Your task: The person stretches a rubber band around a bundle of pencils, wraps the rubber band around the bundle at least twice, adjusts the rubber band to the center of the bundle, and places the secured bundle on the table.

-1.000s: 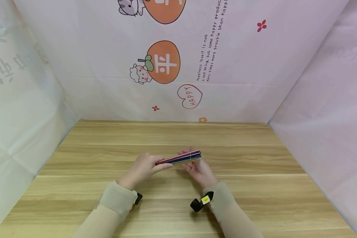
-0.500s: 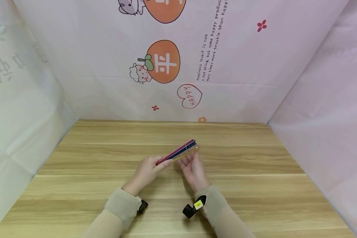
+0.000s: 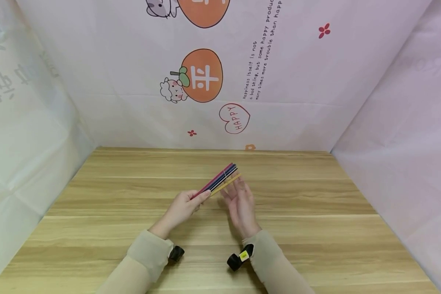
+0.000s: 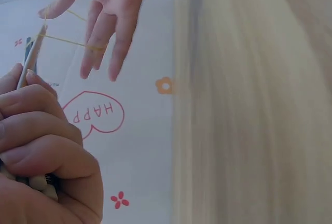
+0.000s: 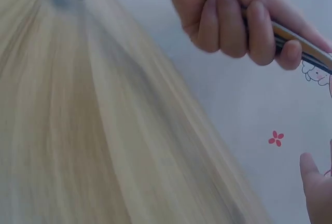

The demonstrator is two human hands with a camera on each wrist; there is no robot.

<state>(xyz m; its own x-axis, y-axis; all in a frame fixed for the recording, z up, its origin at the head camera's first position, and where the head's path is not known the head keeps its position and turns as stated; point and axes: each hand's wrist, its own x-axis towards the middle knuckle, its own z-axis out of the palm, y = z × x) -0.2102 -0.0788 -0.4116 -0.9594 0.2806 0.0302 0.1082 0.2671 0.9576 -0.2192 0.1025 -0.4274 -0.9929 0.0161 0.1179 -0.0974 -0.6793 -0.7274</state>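
Observation:
My left hand [image 3: 181, 211] grips one end of a bundle of thin pencil-like sticks [image 3: 216, 180], pink, dark blue, black and yellow. The far ends point up and away to the right, the yellow one splayed slightly from the others. In the left wrist view, pale blunt ends show inside the curled left fingers [image 4: 41, 110]. A thin yellow rubber band [image 4: 65, 40] stretches from the sticks to my right hand [image 3: 242, 208]. That hand has its fingers extended and spread beside the far ends, with the band across them.
The wood-grain table [image 3: 316, 228] lies beneath both hands. A white printed sheet [image 3: 294, 81] stands behind it, with similar sheets at the left and right sides. Black wrist cameras [image 3: 235, 262] sit on the sleeves.
The sticks have tilted further upward, their far ends moving up and left. The yellow stick has spread from the bundle. My right hand has turned, its fingers now straighter and pointing up.

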